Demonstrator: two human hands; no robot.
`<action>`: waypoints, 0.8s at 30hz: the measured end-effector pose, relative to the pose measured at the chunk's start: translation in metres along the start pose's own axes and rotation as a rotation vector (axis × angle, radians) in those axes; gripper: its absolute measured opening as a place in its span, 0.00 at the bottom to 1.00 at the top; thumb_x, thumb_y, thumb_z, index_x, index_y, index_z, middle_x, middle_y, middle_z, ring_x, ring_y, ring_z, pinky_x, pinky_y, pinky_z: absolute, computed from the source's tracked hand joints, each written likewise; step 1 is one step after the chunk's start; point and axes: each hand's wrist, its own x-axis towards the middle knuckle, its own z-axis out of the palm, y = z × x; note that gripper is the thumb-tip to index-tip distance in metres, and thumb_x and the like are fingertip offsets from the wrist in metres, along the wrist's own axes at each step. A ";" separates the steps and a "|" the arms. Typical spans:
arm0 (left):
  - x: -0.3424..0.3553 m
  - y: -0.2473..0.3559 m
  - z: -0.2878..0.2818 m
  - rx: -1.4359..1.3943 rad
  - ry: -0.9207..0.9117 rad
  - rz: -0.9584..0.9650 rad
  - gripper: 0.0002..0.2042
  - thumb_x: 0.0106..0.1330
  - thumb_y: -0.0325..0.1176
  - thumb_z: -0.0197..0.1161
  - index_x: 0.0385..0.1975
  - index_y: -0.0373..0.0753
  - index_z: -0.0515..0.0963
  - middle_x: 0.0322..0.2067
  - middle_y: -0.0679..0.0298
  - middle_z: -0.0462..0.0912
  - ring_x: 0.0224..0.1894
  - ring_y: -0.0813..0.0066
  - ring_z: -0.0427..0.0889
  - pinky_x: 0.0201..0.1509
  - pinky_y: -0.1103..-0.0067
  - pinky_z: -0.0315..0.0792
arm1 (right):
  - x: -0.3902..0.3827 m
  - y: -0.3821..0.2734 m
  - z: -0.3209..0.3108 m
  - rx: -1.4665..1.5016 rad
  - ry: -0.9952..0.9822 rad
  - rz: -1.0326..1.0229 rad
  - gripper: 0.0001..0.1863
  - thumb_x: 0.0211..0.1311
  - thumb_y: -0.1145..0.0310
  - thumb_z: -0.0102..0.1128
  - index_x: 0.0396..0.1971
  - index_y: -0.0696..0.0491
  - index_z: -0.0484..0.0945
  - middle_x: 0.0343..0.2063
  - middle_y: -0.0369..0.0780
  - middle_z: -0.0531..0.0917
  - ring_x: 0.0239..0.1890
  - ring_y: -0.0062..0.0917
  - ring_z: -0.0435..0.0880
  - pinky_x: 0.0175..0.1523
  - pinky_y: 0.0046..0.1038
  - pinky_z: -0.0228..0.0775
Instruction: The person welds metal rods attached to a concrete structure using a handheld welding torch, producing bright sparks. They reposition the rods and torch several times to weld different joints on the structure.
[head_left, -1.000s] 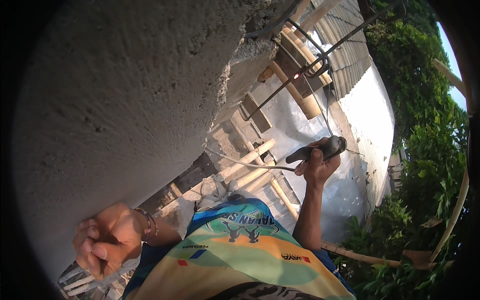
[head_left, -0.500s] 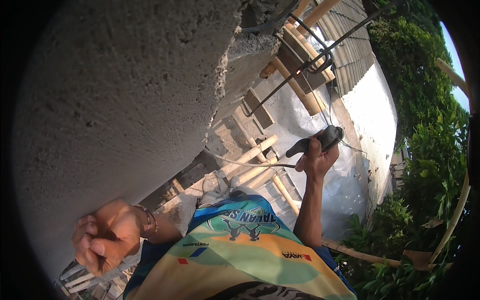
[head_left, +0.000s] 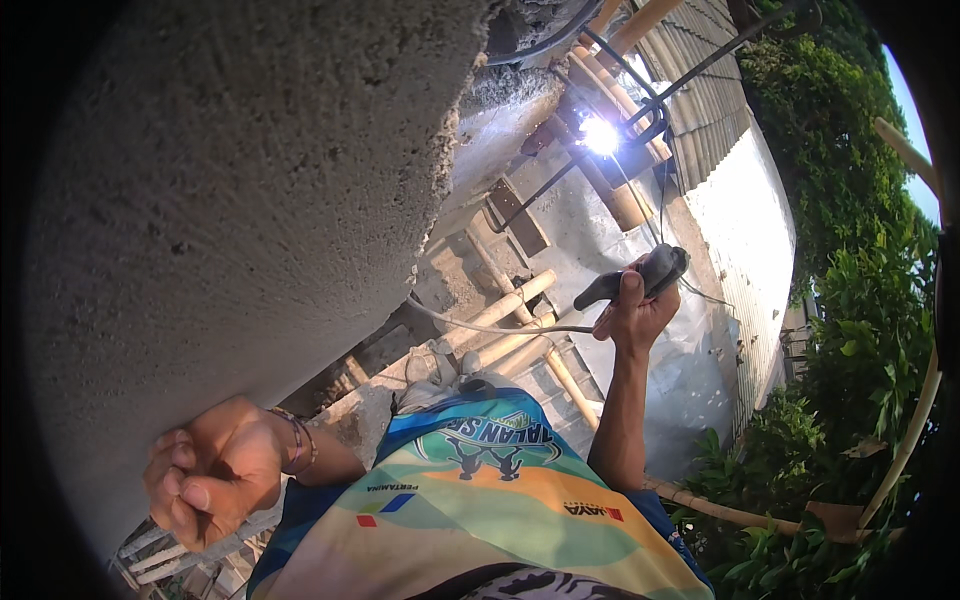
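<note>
My right hand (head_left: 641, 318) is wrapped round a black welding electrode holder (head_left: 660, 272). A thin welding rod (head_left: 633, 190) runs up from the holder to a bright white-blue arc (head_left: 600, 135) at a dark steel bar (head_left: 548, 187). Glare hides the exact contact point. From the holder's lower end, a pale cable (head_left: 490, 328) trails left. My left hand (head_left: 215, 475) is at the lower left beside the grey concrete wall (head_left: 250, 220), its fingers curled in and nothing visible in them. Whether it touches the wall, I cannot tell.
Bent dark bars cross at the upper right, near bamboo poles (head_left: 628, 205). More bamboo (head_left: 515, 300) lies below by my feet. Corrugated roofing (head_left: 690, 90) slopes behind, with shiny metal sheet (head_left: 575, 270) lower down. Leafy trees (head_left: 850, 320) line the right.
The small orange glow at the rod's tip has become a bright arc, lighting the bars and nearby concrete. My right hand has barely shifted; the left stays in place.
</note>
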 end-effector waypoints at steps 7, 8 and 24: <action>0.000 -0.001 0.002 -0.098 0.079 -0.006 0.01 0.59 0.22 0.55 0.29 0.32 0.71 0.22 0.58 0.74 0.18 0.69 0.75 0.20 0.78 0.74 | -0.001 0.002 -0.001 0.023 -0.004 0.026 0.26 0.58 0.47 0.71 0.29 0.58 0.76 0.19 0.32 0.77 0.22 0.14 0.73 0.29 0.20 0.65; 0.000 -0.001 0.003 -0.100 0.073 -0.005 0.01 0.59 0.22 0.55 0.29 0.32 0.71 0.22 0.58 0.74 0.18 0.69 0.75 0.20 0.77 0.74 | -0.001 0.002 -0.001 0.019 -0.002 0.031 0.26 0.58 0.47 0.71 0.29 0.58 0.76 0.19 0.32 0.77 0.22 0.14 0.73 0.29 0.20 0.65; -0.005 0.000 -0.005 0.071 -0.055 -0.009 0.06 0.65 0.29 0.55 0.39 0.36 0.73 0.27 0.61 0.74 0.24 0.71 0.72 0.23 0.77 0.67 | -0.001 -0.005 -0.006 0.139 -0.019 0.026 0.35 0.57 0.35 0.64 0.28 0.59 0.73 0.20 0.40 0.79 0.23 0.24 0.81 0.29 0.24 0.73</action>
